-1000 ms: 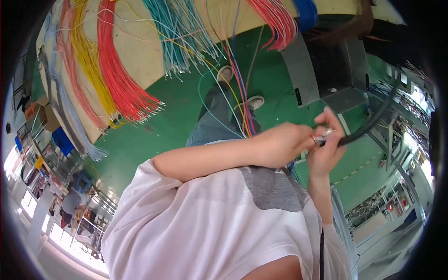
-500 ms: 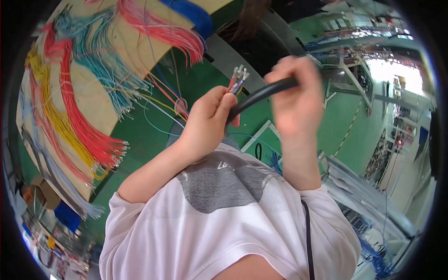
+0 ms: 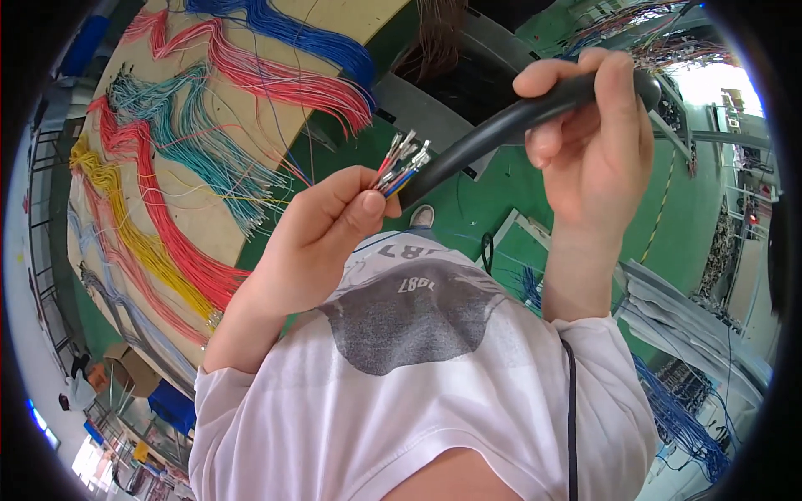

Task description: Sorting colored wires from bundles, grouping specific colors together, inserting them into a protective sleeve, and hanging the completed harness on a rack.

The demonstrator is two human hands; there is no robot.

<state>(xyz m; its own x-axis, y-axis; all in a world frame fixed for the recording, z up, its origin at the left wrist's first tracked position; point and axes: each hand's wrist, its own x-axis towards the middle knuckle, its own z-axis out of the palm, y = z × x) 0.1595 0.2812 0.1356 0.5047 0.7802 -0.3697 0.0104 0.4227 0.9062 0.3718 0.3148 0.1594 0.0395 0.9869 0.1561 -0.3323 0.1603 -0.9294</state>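
My left hand [image 3: 322,230] is closed around a small bunch of wires [image 3: 403,167], with red, blue and yellow insulation. Bare metal terminals at their ends stick up past my thumb. A thick black tube [image 3: 493,134] runs from behind the bunch, beside my left fingers, up to the right. My right hand [image 3: 597,159] grips the tube close to its far end, thumb and fingers wrapped about it. The tube's lower end is hidden behind my left hand, so I cannot tell whether the wires enter it.
On the wooden table [image 3: 271,154] at the left lie long wire bundles: blue [image 3: 334,50], pink [image 3: 284,82], teal [image 3: 213,163], red [image 3: 171,238] and yellow [image 3: 138,242]. Brown wires [image 3: 439,37] hang at the far side. Blue wires [image 3: 681,426] lie at the lower right.
My right hand has moved up and to the right with the black tube, which looks straighter and shows more length. My left hand has shifted slightly left and down with the wires.
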